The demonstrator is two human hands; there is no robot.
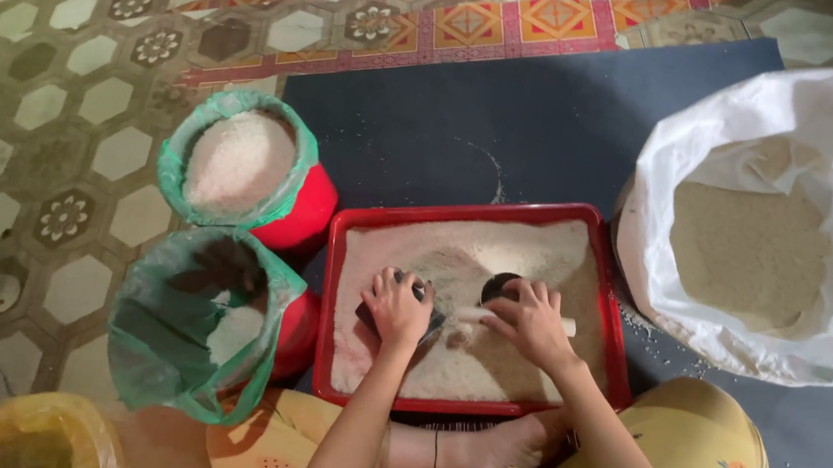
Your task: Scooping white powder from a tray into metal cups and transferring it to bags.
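Observation:
A red rectangular tray [483, 215] lies on a dark blue mat and holds a layer of white rice. My left hand [396, 308] grips a small dark cup that is pushed into the rice near the tray's middle. Beside it, my right hand [530, 319] rests over a dark scoop [499, 285] with a white handle [565, 326], fingers curled on it. Both hands are inside the tray, close together.
Two red buckets lined with green plastic bags stand left of the tray: the far one [239, 163] full of rice, the near one [203, 321] with a little. A big white sack [769, 225] of rice sits at the right. A yellow bag [37, 437] lies lower left.

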